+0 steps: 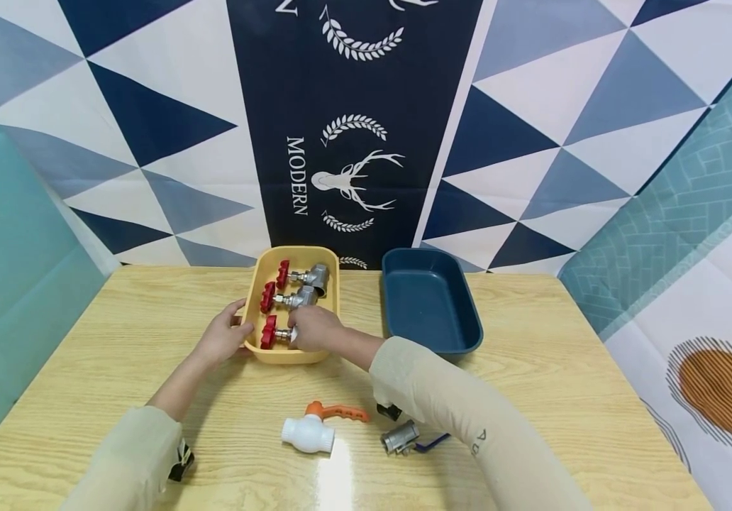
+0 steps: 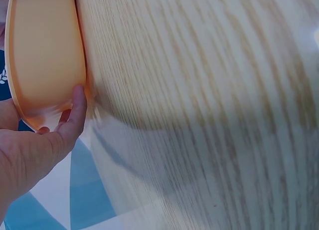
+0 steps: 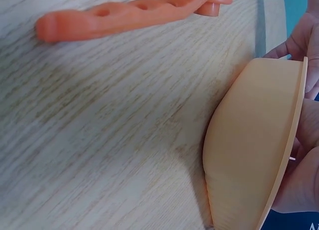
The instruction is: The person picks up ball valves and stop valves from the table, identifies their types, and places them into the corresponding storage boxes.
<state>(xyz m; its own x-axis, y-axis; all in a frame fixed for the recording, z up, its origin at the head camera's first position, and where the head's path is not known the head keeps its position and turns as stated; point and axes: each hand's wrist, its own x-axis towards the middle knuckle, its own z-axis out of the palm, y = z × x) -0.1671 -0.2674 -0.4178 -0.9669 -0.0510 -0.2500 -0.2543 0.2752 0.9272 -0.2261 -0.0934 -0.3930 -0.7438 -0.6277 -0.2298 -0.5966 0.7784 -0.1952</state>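
A yellow tray (image 1: 292,358) stands at the back of the table with three red-handled metal valves in it. My left hand (image 1: 224,333) holds the tray's left side; in the left wrist view its fingers (image 2: 76,117) lie against the outer wall, near the rim. Inside the tray, my right hand (image 1: 318,328) grips the nearest valve (image 1: 268,332), covering most of its metal body. The middle valve (image 1: 268,298) and the far valve (image 1: 284,274) lie behind it, their handwheels to the left. The right wrist view hides the right fingertips behind the tray wall (image 3: 251,140).
A dark blue tray (image 1: 433,348) stands to the right of the yellow one. Nearer on the table lie a white plastic ball valve (image 1: 308,433) with an orange lever (image 1: 343,412) and a metal ball valve (image 1: 400,437) with a blue lever. A patterned cloth (image 1: 206,142) hangs behind.
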